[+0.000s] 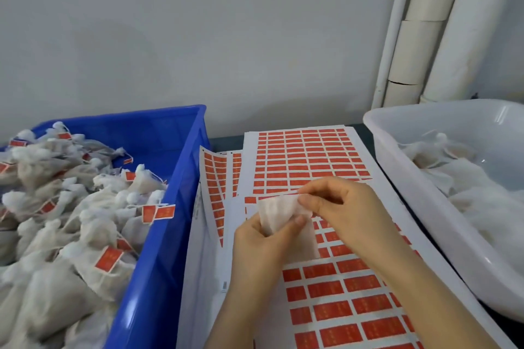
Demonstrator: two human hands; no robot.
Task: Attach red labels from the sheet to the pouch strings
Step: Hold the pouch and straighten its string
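A small white mesh pouch (279, 211) is held over the label sheets in the middle of the table. My left hand (263, 238) grips its lower left part from below, thumb on top. My right hand (337, 204) pinches the pouch's upper right corner between thumb and fingers; the string itself is too thin to make out. Under the hands lies a white sheet of red labels (340, 295), and a second sheet (306, 159) lies farther back. No label is seen in either hand.
A blue crate (170, 207) on the left holds several white pouches with red labels on their strings. A white tub (425, 207) on the right holds unlabelled pouches. More label sheets (215, 178) lean beside the crate. White pipes (431, 28) run up the wall at the right.
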